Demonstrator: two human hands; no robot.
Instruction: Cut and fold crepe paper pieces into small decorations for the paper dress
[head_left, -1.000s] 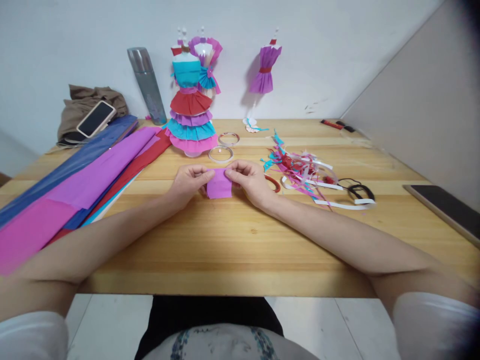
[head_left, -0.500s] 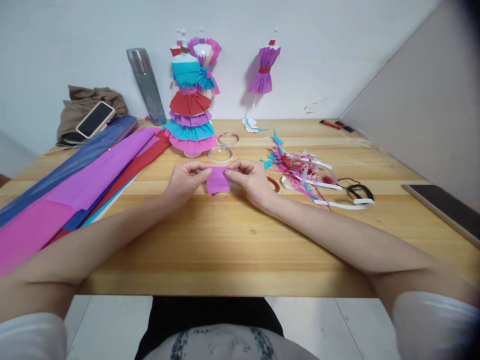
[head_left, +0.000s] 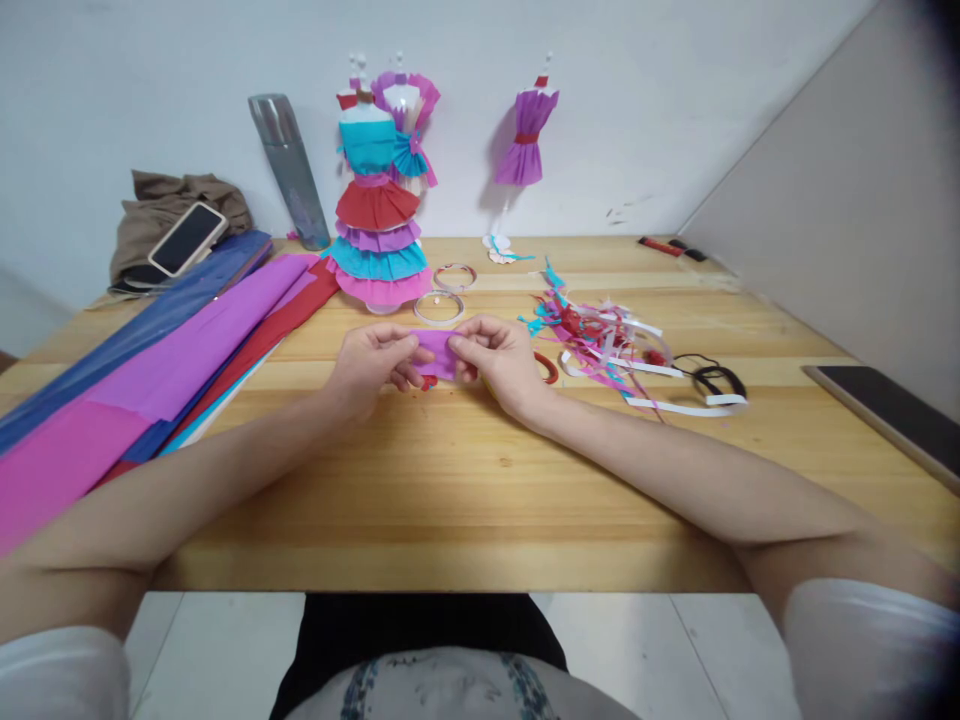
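Note:
Between my two hands, just above the table, is a small piece of purple crepe paper (head_left: 435, 352). My left hand (head_left: 375, 362) pinches its left side with thumb and fingers. The right side is gripped between the thumb and fingers of my right hand (head_left: 496, 362). A small red bit (head_left: 429, 383) shows just below the paper. Behind my left hand stands a small dress form (head_left: 375, 215) in a layered paper dress of turquoise, red, purple and pink. Two tape rolls (head_left: 439, 308) lie beyond my hands, and a red tape roll (head_left: 550, 369) is partly hidden by my right hand.
Folded crepe paper sheets (head_left: 180, 350) cover the left side, with a phone (head_left: 187, 240) and a bottle (head_left: 291, 170) behind. Paper scraps (head_left: 600, 340) and a black cord (head_left: 720, 382) lie right. Another dress form (head_left: 527, 140) stands at the wall; a dark tablet-like slab (head_left: 892, 415) rests far right.
The fingers of my left hand have spread and moved behind the purple paper, and the paper's lower edge has risen slightly. My right hand's fingers have also curled under it.

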